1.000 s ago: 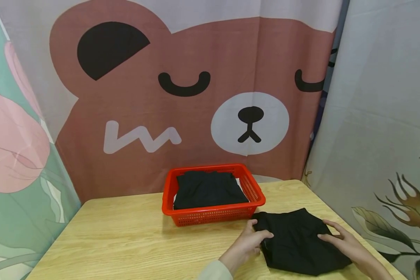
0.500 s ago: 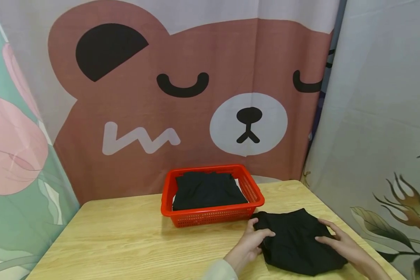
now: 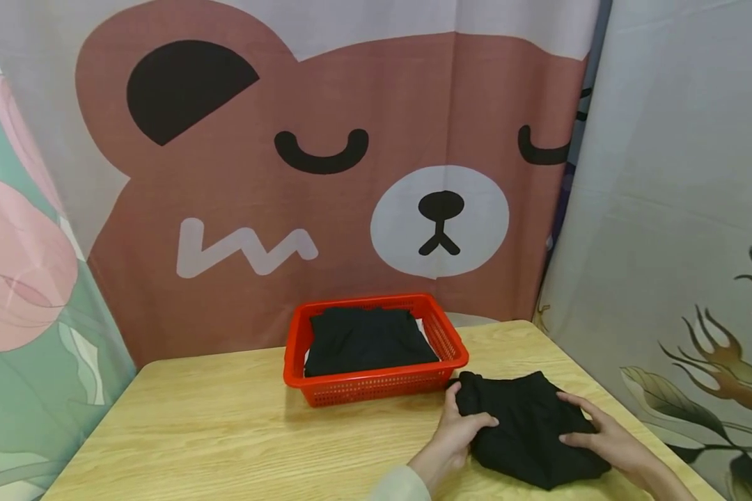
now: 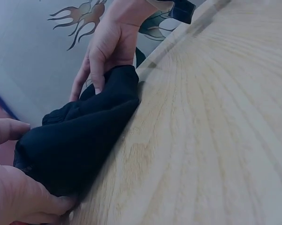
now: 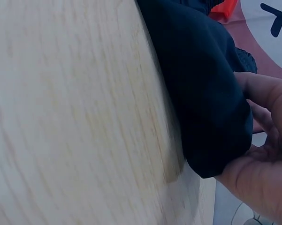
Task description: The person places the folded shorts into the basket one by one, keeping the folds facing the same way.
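A folded black garment (image 3: 533,435) with a gathered, elastic-looking edge lies at the right of the table, bunched into a thick bundle. My left hand (image 3: 456,433) grips its left side, thumb on top and fingers round the far edge. On the opposite side my right hand (image 3: 608,442) holds the cloth between thumb and fingers. In the left wrist view, the garment (image 4: 80,140) rests on the wood between both hands. The right wrist view shows a rounded fold of the garment (image 5: 201,93) pinched at its end by the right hand (image 5: 267,173).
Behind and left of the garment stands a red plastic basket (image 3: 382,380), close to its far left corner. Inside lies another folded black garment (image 3: 370,341) over something white. The wooden table (image 3: 225,431) ends at patterned curtains (image 3: 225,209) behind and at the right.
My right hand has moved left, pushing its side of the garment inward. The bundle is narrower and more rumpled; my left hand keeps its hold. The head view has shifted slightly right.
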`<state>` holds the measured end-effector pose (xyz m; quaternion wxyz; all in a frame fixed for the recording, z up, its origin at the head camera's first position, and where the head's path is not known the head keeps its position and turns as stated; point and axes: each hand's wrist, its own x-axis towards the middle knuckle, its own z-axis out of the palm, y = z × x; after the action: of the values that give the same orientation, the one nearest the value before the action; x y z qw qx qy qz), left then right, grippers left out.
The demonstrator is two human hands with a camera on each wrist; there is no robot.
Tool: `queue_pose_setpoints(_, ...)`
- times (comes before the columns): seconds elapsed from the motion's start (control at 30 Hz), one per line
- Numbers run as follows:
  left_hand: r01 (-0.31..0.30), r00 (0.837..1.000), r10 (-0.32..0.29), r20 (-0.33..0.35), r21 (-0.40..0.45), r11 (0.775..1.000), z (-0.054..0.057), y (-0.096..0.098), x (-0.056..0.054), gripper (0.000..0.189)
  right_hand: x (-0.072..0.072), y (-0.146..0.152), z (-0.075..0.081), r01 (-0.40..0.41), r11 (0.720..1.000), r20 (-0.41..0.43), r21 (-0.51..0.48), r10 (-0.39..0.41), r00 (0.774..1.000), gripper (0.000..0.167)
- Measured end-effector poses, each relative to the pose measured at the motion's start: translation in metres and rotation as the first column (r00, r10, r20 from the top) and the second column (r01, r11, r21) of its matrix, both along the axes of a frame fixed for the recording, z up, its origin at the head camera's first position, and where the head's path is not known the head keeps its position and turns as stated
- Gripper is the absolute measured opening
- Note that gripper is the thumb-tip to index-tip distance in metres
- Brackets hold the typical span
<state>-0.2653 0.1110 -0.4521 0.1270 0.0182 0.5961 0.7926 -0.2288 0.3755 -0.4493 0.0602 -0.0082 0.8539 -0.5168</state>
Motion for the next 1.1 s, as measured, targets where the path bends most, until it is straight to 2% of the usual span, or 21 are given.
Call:
queue_pose_setpoints(0.27, 0.061, 0.998, -0.061, -0.001, 0.037, 0.997, -0.002, 0.001, -0.002, 0.079, 0.005, -0.001, 0.001, -0.050, 0.998, -0.023, -0.047, 0.049, 0.999, 0.090)
queue_pose_setpoints(0.4, 0.094, 0.996, -0.094, 0.001, 0.055, 0.994, -0.003, -0.003, -0.004, 0.075, 0.007, 0.000, 0.001, -0.105, 0.992, -0.017, -0.076, 0.104, 0.994, 0.091)
queue_pose_setpoints(0.53, 0.135, 0.991, -0.135, 0.002, 0.059, 0.989, -0.001, -0.008, -0.004, 0.073, 0.008, 0.003, 0.001, -0.184, 0.980, -0.026, -0.079, 0.182, 0.983, 0.086)
queue_pose_setpoints(0.73, 0.163, 0.987, -0.163, 0.003, 0.010, 0.987, 0.003, -0.015, -0.003, 0.067, 0.010, 0.007, 0.000, -0.260, 0.965, -0.077, -0.028, 0.257, 0.963, 0.079)
queue_pose_setpoints(0.87, 0.185, 0.983, -0.186, -0.012, -0.025, 0.982, 0.006, -0.018, -0.002, 0.066, 0.013, 0.009, 0.000, -0.297, 0.954, -0.091, -0.033, 0.293, 0.952, 0.077)
queue_pose_setpoints(1.1, 0.227, 0.972, -0.229, -0.055, -0.039, 0.973, 0.008, -0.022, 0.002, 0.069, 0.022, 0.007, -0.004, -0.322, 0.947, -0.134, -0.004, 0.319, 0.938, 0.069)
